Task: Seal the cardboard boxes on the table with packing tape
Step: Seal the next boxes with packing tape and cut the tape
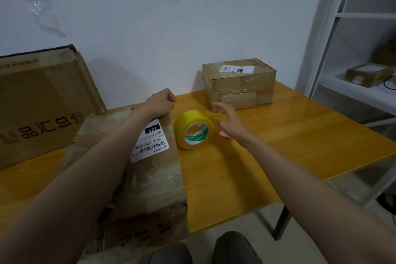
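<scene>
On the yellow table (300, 146), near box (150, 178) lies under the left forearm; left hand (160, 102) sits at its far end, fingers curled into a loose fist, nothing visibly held. Right hand (232, 123) hovers just right of the tape roll (194, 129), fingers spread and relaxed, gripping nothing, not touching the roll. Roll stands on edge on the table, just beside the near box, between both hands.

Step, as I judge it: steadying the near box and going for the tape. Next move calls for closing the right hand on the roll, finding the free end, sticking it across the box's seam.

Counts: boxes on the table three — near box, far box (239, 84) already taped, big box (42, 100) at left against the wall. One more box on the shelf (366, 74) at right. Tape rolls: one. Small pink thing (224, 134) by the right wrist, cannot tell what.
</scene>
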Demonstrator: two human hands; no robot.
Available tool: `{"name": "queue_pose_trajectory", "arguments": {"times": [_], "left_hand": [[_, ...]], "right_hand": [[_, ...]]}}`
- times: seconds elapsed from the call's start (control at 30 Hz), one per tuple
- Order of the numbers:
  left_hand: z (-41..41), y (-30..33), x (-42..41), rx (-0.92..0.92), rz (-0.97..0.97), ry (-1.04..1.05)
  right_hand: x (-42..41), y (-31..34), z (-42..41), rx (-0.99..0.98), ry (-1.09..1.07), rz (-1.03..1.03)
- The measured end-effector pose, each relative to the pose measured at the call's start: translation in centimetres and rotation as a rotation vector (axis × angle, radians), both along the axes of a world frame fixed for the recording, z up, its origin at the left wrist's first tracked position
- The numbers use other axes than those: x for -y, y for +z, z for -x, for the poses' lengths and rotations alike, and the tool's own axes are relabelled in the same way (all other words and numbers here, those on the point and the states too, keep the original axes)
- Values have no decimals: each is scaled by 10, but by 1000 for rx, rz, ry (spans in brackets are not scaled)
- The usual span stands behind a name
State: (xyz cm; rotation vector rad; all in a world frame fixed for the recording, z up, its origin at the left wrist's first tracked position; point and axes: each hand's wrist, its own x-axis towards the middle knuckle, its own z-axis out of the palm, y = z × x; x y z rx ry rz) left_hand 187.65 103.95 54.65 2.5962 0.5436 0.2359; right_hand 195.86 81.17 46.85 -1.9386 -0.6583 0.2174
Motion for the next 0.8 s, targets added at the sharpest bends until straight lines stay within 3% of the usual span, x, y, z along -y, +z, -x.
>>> {"name": "queue_pose_trajectory", "arguments": {"times": [0.1,0.2,0.4,0.63,0.8], "left_hand": [[1,-2,1,74,2,3],[2,-5,3,200,-25,-8],[8,6,12,199,-126,-48],[2,19,60,-248,-212,-306],[-9,14,84,-278,-183,-288]], "right_hand": [[-9,21,15,50,340,43],[-19,28,22,142,443,195],[-8,41,22,239,226,334],[19,29,32,116,78,306],[29,19,45,111,52,258]]}}
